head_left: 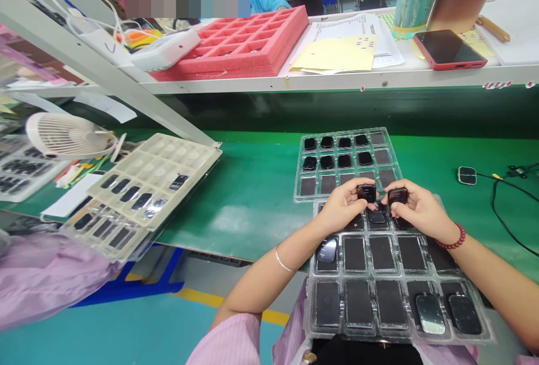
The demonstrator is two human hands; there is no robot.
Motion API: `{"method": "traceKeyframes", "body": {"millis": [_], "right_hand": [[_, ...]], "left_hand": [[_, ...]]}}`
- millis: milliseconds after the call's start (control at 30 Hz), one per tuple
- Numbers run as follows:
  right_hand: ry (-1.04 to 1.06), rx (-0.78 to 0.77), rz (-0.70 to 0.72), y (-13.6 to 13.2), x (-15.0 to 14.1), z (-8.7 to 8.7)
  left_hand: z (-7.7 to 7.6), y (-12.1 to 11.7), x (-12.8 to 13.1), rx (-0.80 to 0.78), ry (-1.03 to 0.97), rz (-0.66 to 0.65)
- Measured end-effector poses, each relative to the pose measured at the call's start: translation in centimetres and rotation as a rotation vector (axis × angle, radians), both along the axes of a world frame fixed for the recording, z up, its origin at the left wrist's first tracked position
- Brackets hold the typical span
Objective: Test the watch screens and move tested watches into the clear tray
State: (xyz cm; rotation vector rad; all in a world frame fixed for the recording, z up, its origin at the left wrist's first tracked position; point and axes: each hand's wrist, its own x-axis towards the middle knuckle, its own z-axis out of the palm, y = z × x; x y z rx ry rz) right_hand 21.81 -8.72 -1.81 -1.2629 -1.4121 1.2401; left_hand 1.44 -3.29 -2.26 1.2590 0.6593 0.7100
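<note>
My left hand [342, 206] pinches a small glossy dark rounded-square device [366, 193] between fingers and thumb. My right hand [418, 208] pinches a matching device [398, 196], the two held a little apart above a transparent plastic blister tray [370, 331] resting on my lap. That tray's pockets hold dark flat pieces, with several glossy units lying in it, such as one [429, 313] near the front. Beyond my hands, a second transparent tray [343, 132] on the green bench holds several dark square devices in rows.
A beige tray [155, 179] and a white fan [67, 136] stand left. A charging pad with cable [467, 175] lies right. The shelf holds a red foam tray [242, 45], papers [332, 53] and a red-cased phone [450, 49]. A pink sleeve [46, 281] shows lower left.
</note>
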Motion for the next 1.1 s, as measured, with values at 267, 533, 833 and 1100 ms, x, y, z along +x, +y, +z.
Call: {"method": "traceKeyframes", "body": {"millis": [267,533,833,1100], "right_hand": [[0.068,-0.003,0.007,-0.06,0.06,0.12],[0.024,0.006,-0.008,-0.06,0.10,0.04],[0.006,0.019,0.007,-0.01,0.22,-0.18],[-0.019,0.023,-0.001,-0.05,0.19,-0.21]], "left_hand": [[0.28,0.01,0.04,-0.009,0.005,0.033],[0.25,0.12,-0.12,-0.001,0.052,0.081],[0.49,-0.09,0.01,-0.001,-0.022,0.046],[0.24,-0.05,0.03,0.001,0.019,0.026]]}}
